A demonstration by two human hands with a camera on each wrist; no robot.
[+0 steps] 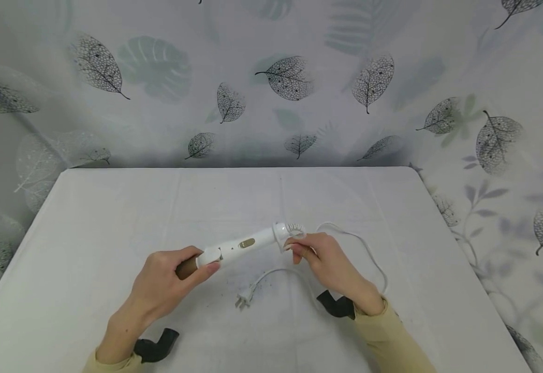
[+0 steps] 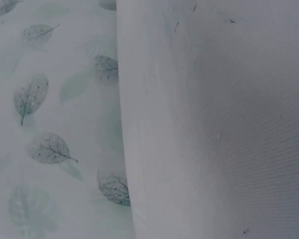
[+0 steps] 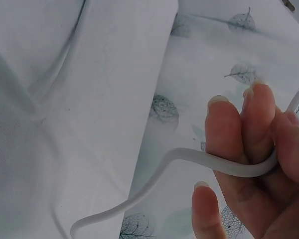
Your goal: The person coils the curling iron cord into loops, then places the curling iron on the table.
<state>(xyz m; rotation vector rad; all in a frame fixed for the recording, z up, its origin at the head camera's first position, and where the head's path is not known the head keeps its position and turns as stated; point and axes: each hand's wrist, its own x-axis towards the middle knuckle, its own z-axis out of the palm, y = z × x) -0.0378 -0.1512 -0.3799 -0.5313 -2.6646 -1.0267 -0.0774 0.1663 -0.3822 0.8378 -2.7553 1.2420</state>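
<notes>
A white curling iron (image 1: 236, 248) with a gold-coloured button is held above the table, tilted up toward the right. My left hand (image 1: 159, 280) grips its brown barrel end, thumb along the white body. At the other end, my right hand (image 1: 334, 264) pinches the white cord close to the ribbed cord outlet. In the right wrist view the cord (image 3: 189, 153) passes across the fingers of my right hand (image 3: 254, 169) and under the thumb. The two-pin plug (image 1: 243, 299) lies on the table between my forearms. Only a sliver of skin shows at the left wrist view's edge.
A white cloth covers the table (image 1: 136, 207). The cord loops on the table right of my right hand. Black curved wrist pieces (image 1: 157, 346) sit at both wrists. Leaf-patterned curtains (image 1: 280, 77) hang behind and beside the table.
</notes>
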